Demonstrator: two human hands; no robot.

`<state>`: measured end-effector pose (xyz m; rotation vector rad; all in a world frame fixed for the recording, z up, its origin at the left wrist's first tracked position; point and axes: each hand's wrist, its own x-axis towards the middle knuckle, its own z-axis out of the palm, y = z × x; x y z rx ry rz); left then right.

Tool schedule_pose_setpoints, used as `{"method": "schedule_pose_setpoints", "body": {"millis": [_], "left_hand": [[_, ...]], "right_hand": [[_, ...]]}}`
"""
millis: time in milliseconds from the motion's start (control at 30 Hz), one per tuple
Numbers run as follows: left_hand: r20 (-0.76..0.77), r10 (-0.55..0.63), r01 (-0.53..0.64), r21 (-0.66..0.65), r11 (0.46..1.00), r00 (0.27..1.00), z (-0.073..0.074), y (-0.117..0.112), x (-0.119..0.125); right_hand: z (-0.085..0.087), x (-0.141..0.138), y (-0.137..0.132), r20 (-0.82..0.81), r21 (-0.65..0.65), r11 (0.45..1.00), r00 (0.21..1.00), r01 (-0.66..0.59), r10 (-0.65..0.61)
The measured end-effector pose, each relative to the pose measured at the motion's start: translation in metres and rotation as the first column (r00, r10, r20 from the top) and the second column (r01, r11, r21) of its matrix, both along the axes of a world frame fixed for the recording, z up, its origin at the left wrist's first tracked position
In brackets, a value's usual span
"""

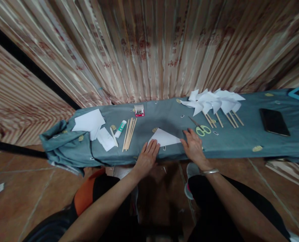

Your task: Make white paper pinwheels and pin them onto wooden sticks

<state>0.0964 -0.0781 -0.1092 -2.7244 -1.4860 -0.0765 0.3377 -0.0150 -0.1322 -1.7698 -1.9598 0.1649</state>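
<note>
white paper (166,137), apparently folded to a triangle, lies flat near the front edge of the cloth-covered table (230,144) in the head view. the left hand (146,158) rests on its left end, fingers close together and laid out flat, gripping nothing. the right hand (194,148) has its fingers loosely spread at the right tip; whether they pinch it, i cannot tell. for a crisp crease, it would likely help to hold the left end firm, match the edges, then press slowly along the fold, clear of the scissors (201,127) just beside the right hand.
</note>
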Motion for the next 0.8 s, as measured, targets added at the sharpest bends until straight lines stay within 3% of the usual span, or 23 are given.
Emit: {"method": "schedule_pose_setpoints", "body": {"millis": [233, 500, 800], "left_hand": [[-0.043, 0.066, -0.067, -0.023, 0.997, 0.997, 0.003, -0.019, -0.025], [-0.014, 0.103, -0.103, -0.052, 0.993, 0.995, 0.001, -0.024, -0.024], [0.019, 0.099, -0.098, -0.038, 0.994, 0.995, -0.004, -0.025, -0.025]], "right_hand": [[-0.003, -0.001, 0.0, 0.013, 0.066, 0.998, 1.0, 0.005, -0.006], [-0.002, -0.001, 0.0, 0.052, 0.07, 0.997, 0.998, 0.016, -0.02], [0.006, -0.046, -0.014, 0.093, 0.101, 0.982, 0.984, -0.159, 0.149]]}}
